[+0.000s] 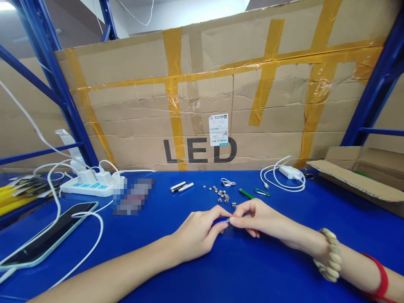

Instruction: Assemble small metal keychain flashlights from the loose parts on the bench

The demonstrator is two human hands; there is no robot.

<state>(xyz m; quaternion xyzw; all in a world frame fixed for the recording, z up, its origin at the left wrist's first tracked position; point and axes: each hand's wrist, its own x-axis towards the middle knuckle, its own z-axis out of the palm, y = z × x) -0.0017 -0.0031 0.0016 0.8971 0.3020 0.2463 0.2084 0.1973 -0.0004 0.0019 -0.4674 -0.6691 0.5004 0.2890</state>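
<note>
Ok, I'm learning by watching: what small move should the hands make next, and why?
Probably twist the tip: the left hand grips a small blue tube, the right hand pinches its end, and small metal discs lie loose just beyond.
</note>
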